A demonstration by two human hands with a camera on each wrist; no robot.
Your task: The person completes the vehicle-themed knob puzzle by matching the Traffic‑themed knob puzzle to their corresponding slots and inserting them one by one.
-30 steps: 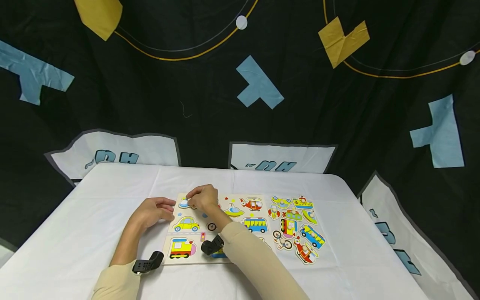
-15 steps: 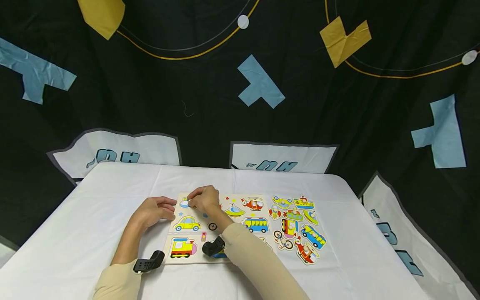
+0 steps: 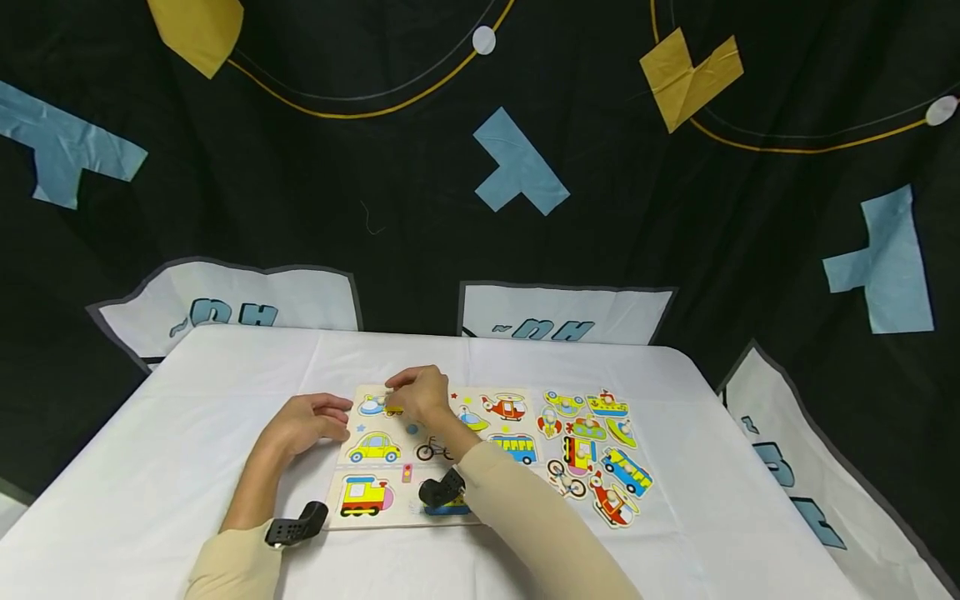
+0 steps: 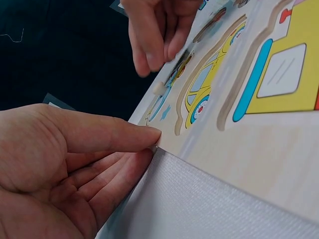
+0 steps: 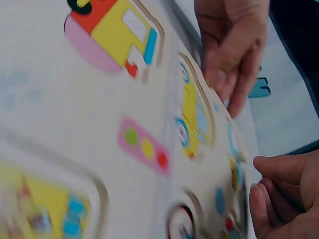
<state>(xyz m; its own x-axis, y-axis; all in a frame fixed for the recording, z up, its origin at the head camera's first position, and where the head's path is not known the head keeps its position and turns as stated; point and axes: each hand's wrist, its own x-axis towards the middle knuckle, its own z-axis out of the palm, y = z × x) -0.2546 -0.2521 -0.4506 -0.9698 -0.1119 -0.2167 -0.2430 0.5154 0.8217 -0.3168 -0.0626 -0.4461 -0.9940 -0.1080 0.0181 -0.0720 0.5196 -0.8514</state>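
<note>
A wooden puzzle board with printed vehicles in cut recesses lies on the white table. At its left edge my left hand grips the board, thumb on top near the rim and fingers along the side. In the far left recess sits a blue, white and yellow vehicle-shaped puzzle piece; its round wooden knob stands up in the left wrist view. My right hand hovers just over that piece, apart from the knob, fingers loosely bent and holding nothing. It hides part of the board's top row.
Several loose knobbed pieces lie right of the board, among them a bus, a helicopter, a train and a bicycle. A black curtain hangs behind the table.
My right hand has let go of the vehicle piece and shifted a little to the right, uncovering more of it and the bicycle picture. The left hand stays in place.
</note>
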